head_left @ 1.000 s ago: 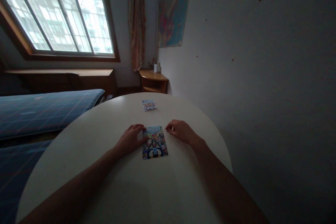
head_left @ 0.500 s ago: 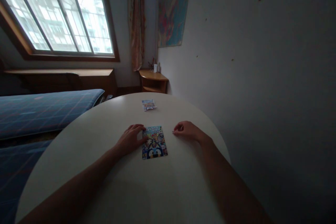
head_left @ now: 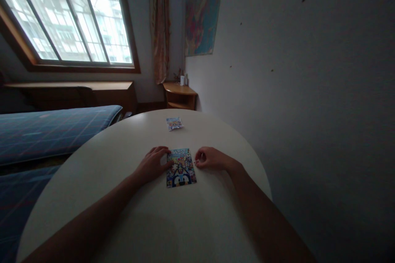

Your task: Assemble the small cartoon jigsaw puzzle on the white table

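Note:
A colourful picture card [head_left: 182,172] with a blue cartoon dog's face lies flat on the white round table [head_left: 148,222]. My left hand [head_left: 154,163] rests at the card's left side, its fingertips and thumb touching the edge with a gap between them. Just off the right edge is my right hand [head_left: 210,158], thumb and fingertips pinched together low over the table. Something tiny and pale may show at those fingertips, too small to name. Farther back on the table lies a small printed packet [head_left: 174,123].
The table stands close to a bare wall [head_left: 293,111] on the right. To the left is a blue plaid mattress [head_left: 61,129]. A wooden corner shelf [head_left: 180,88] and a window [head_left: 70,20] are beyond the table.
My right hand has moved left and slightly nearer to me, up to the card's right edge, still pinched. My left hand and the card stay practically in place.

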`<state>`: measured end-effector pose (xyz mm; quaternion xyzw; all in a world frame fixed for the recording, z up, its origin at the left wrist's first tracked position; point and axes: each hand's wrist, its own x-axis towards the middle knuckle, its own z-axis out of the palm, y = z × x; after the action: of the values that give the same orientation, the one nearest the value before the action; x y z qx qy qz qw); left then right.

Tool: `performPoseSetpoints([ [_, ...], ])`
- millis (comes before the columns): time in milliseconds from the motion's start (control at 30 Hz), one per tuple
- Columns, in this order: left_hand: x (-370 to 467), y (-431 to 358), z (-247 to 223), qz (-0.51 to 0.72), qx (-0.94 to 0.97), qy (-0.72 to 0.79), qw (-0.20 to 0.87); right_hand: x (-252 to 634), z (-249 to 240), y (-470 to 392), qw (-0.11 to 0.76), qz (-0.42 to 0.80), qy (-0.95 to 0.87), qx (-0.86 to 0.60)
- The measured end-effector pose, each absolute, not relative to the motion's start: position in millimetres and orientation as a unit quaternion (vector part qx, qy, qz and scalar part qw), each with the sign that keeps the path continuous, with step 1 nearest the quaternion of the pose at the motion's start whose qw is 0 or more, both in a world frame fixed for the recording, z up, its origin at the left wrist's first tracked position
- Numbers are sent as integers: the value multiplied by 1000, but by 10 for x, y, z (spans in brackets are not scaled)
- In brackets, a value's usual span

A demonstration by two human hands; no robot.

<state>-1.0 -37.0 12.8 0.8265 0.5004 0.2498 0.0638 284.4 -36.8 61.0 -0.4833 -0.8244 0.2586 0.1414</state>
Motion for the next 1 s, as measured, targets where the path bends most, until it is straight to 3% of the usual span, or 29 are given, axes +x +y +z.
performPoseSetpoints([
  [400, -24, -353, 91, 257, 830, 492, 60, 2647, 533, -393, 213, 318, -846, -370],
  [1000, -7, -393, 138, 256, 827, 496, 64, 2295, 493, -471, 235, 188, -877, -375],
])
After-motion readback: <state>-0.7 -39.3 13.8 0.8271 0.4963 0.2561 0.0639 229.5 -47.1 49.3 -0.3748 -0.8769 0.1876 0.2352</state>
